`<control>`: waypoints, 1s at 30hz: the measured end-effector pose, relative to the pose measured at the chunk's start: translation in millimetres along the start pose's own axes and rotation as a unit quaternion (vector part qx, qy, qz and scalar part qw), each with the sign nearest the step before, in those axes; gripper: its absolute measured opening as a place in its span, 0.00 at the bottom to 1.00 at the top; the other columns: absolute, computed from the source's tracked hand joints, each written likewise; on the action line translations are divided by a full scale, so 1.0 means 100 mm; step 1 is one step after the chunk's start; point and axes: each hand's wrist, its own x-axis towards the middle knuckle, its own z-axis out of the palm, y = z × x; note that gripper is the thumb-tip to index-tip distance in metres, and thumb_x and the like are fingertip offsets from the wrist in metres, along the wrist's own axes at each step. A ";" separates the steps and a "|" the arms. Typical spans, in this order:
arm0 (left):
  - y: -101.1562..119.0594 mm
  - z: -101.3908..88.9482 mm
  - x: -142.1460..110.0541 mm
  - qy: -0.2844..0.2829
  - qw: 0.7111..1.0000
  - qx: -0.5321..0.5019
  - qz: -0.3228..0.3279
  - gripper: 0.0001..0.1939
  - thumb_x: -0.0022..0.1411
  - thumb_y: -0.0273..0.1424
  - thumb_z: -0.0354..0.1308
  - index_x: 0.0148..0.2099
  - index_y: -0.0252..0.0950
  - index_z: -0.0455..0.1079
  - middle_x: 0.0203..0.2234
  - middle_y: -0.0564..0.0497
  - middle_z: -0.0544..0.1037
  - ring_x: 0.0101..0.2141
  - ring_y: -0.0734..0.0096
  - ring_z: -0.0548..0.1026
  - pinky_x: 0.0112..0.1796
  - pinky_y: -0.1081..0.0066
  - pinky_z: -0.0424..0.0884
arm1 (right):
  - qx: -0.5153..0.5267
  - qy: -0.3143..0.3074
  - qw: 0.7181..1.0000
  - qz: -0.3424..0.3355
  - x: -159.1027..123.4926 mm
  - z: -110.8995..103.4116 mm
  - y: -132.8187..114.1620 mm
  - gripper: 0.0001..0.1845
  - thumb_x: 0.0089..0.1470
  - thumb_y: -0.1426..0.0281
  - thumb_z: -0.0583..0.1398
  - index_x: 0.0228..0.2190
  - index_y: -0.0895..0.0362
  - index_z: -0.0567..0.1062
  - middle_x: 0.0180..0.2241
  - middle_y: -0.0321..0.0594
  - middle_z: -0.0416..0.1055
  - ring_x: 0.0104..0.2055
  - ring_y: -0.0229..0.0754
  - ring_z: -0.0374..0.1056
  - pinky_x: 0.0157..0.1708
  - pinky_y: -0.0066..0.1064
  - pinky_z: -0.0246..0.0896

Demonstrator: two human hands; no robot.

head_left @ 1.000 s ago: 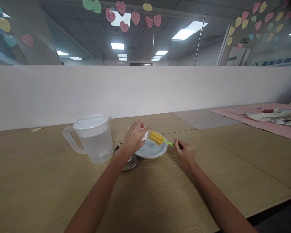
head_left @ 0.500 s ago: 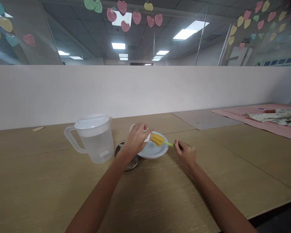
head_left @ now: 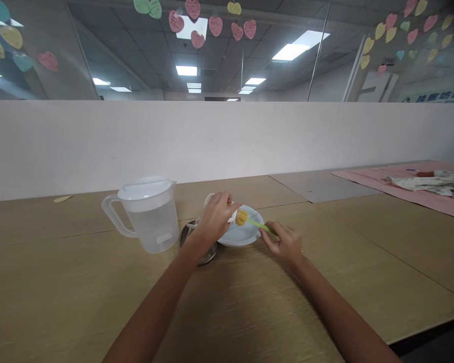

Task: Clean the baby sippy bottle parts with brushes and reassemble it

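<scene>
My left hand (head_left: 215,217) is wrapped round a small white bottle (head_left: 232,217), tipped on its side so the mouth faces right; most of its body is hidden by the fingers. From the right, my right hand (head_left: 283,242) grips the green handle of a bottle brush (head_left: 241,218). Its yellow sponge head is partly inside the bottle's mouth. Both are held above a shallow white bowl (head_left: 239,241). Under my left wrist, partly covered, stands a metal bowl (head_left: 208,257) with something clear in it that I cannot make out.
A lidded plastic pitcher (head_left: 155,224) of clear liquid stands left of the bowls, handle to the left. A flat pale piece (head_left: 62,198) lies farther left. Fabric rests on a pink cloth (head_left: 363,181) at the right. A white wall (head_left: 212,141) bounds the table behind.
My right hand has moved left, pushing the brush deeper, so less of the yellow sponge shows outside the bottle. My left hand stays in nearly the same place.
</scene>
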 end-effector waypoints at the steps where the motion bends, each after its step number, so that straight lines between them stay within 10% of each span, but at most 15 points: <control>1: 0.00 0.00 0.00 0.001 1.000 -0.004 -0.001 0.23 0.47 0.18 0.54 0.48 0.37 0.67 0.39 0.45 0.63 0.40 0.60 0.63 0.42 0.61 0.62 | -0.003 -0.004 1.000 -0.008 0.00 0.00 0.00 0.10 0.54 0.64 0.57 0.29 0.59 0.72 0.25 0.39 0.73 0.24 0.35 0.66 0.27 0.25 0.56; 30: 0.01 0.09 -0.01 -0.034 0.998 -0.059 0.003 0.21 0.49 0.19 0.57 0.46 0.39 0.69 0.39 0.47 0.63 0.39 0.65 0.64 0.40 0.66 0.64 | -0.063 -0.036 0.991 -0.109 -0.02 0.09 -0.05 0.12 0.60 0.69 0.53 0.37 0.61 0.74 0.20 0.38 0.69 0.19 0.31 0.61 0.21 0.27 0.49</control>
